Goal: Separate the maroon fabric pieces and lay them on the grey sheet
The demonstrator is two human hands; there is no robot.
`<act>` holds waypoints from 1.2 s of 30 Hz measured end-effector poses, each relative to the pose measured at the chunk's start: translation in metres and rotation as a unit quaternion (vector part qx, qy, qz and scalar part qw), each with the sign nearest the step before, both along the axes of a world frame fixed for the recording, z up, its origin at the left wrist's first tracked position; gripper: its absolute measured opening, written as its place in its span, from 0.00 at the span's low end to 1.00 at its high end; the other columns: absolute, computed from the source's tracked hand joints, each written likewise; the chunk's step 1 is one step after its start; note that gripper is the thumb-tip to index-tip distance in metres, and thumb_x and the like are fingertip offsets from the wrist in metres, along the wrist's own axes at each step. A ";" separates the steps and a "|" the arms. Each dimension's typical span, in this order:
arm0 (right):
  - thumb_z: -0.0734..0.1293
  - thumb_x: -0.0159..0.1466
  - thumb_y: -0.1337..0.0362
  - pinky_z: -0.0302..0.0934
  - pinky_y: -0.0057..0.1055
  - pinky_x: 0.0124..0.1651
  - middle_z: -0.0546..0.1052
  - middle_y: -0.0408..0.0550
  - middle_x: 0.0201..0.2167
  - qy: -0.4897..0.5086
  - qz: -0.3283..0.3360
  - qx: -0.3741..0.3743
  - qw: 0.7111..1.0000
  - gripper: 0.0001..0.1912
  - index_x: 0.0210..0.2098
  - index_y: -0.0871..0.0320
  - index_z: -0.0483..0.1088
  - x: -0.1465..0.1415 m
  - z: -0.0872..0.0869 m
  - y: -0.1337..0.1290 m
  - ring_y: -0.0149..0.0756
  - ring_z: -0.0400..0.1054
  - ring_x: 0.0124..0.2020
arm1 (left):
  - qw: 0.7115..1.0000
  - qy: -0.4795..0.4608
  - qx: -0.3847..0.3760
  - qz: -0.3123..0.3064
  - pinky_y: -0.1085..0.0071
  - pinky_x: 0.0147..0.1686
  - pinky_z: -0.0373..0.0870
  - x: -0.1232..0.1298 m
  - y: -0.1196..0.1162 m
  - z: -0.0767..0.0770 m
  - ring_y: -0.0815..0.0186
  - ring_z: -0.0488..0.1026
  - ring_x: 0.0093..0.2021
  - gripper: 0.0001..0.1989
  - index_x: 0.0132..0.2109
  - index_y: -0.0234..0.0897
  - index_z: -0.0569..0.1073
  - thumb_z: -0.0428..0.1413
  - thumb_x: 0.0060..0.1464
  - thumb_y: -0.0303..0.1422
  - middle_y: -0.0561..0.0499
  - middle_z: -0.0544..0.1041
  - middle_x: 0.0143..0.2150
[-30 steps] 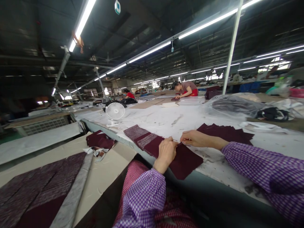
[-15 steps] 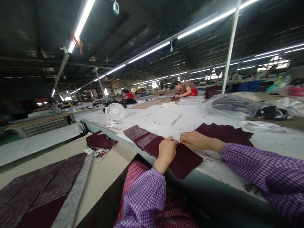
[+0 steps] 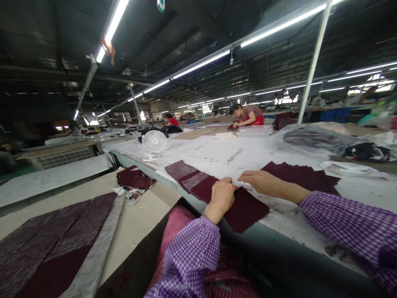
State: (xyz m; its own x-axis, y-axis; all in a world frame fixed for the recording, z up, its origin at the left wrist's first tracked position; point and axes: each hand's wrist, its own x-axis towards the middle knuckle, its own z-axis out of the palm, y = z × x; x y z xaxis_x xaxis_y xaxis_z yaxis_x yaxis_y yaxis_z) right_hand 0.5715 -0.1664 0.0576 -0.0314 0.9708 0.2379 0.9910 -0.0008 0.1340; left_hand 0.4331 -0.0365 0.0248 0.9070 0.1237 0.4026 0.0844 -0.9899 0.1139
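Across the near edge of the white table lies a maroon fabric piece (image 3: 248, 209) with grey speckled bands at its far left end. My left hand (image 3: 221, 198) rests on its middle, fingers curled and pinching the cloth by its upper edge. Just right of it, my right hand (image 3: 263, 182) hovers low over the tabletop, its fingers pressed together. Whether anything is between those fingertips is too small to tell. Behind my right wrist is a fanned stack of maroon fabric pieces (image 3: 302, 176).
A small white fan (image 3: 154, 142) stands on the white table (image 3: 211, 151). Left, a cardboard-covered surface (image 3: 145, 219) bears speckled maroon panels (image 3: 66, 231) and a heap of maroon scraps (image 3: 133, 178). A clear plastic bag (image 3: 310, 138) lies at right. A co-worker (image 3: 249, 114) bends over the far side.
My right hand has drawn slightly away from the left, and a gap shows between their fingertips. My left hand stays on the cloth. The whole view has shifted a little.
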 end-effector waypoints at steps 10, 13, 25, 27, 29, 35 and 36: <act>0.54 0.64 0.71 0.62 0.32 0.45 0.75 0.53 0.39 0.090 0.033 0.000 0.995 0.15 0.40 0.60 0.72 -0.006 -0.014 0.005 0.37 0.69 0.41 | 0.998 0.003 -0.055 -0.002 0.71 0.42 0.67 -0.018 0.016 0.005 0.64 0.71 0.43 0.11 0.42 0.44 0.78 0.52 0.56 0.29 0.51 0.75 0.40; 0.54 0.64 0.71 0.62 0.32 0.46 0.75 0.52 0.40 0.097 0.052 -0.002 0.994 0.16 0.41 0.60 0.72 -0.001 -0.014 0.003 0.37 0.69 0.40 | 0.997 -0.029 -0.076 -0.003 0.72 0.41 0.66 -0.032 0.028 -0.001 0.66 0.71 0.41 0.11 0.40 0.43 0.78 0.52 0.56 0.28 0.52 0.75 0.38; 0.54 0.59 0.77 0.62 0.30 0.44 0.72 0.53 0.45 0.057 0.032 -0.112 0.992 0.27 0.55 0.55 0.68 -0.010 0.004 0.001 0.38 0.68 0.42 | 0.996 -0.061 -0.058 0.007 0.70 0.40 0.63 -0.043 0.033 -0.011 0.66 0.66 0.39 0.12 0.40 0.45 0.78 0.49 0.60 0.34 0.51 0.72 0.36; 0.55 0.59 0.76 0.62 0.30 0.42 0.71 0.52 0.45 0.043 0.031 -0.124 0.991 0.29 0.57 0.51 0.66 -0.010 0.006 0.002 0.36 0.69 0.39 | 0.997 -0.054 -0.055 0.009 0.69 0.40 0.63 -0.044 0.032 -0.010 0.65 0.66 0.39 0.12 0.40 0.45 0.78 0.49 0.61 0.35 0.51 0.72 0.36; 0.56 0.59 0.76 0.61 0.29 0.40 0.71 0.51 0.43 0.019 0.032 -0.131 0.991 0.30 0.58 0.48 0.64 -0.012 0.007 0.004 0.35 0.68 0.37 | 0.997 -0.047 -0.054 0.011 0.69 0.40 0.62 -0.045 0.031 -0.009 0.65 0.65 0.39 0.12 0.40 0.45 0.78 0.49 0.60 0.35 0.50 0.71 0.36; 0.57 0.59 0.75 0.54 0.26 0.29 0.71 0.51 0.35 -0.074 0.032 -0.144 0.986 0.30 0.59 0.50 0.63 -0.025 0.013 0.015 0.31 0.65 0.27 | 0.996 -0.047 -0.072 -0.005 0.69 0.43 0.63 -0.045 0.034 -0.009 0.65 0.66 0.40 0.12 0.40 0.44 0.78 0.49 0.60 0.33 0.50 0.72 0.37; 0.58 0.59 0.75 0.53 0.26 0.28 0.71 0.50 0.33 -0.081 0.037 -0.147 0.985 0.30 0.59 0.50 0.63 -0.026 0.014 0.017 0.30 0.64 0.25 | 0.993 -0.056 -0.102 -0.015 0.70 0.43 0.64 -0.046 0.037 -0.009 0.65 0.67 0.40 0.11 0.40 0.43 0.78 0.50 0.59 0.33 0.51 0.73 0.37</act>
State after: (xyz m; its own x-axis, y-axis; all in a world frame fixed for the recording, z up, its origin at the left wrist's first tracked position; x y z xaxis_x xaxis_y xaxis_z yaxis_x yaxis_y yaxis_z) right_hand 0.5458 -0.1495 0.0721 -0.1191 0.9906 -0.0673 0.9527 0.1331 0.2732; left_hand 0.3872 0.0009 0.0154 0.8622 0.1871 0.4707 0.0310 -0.9470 0.3197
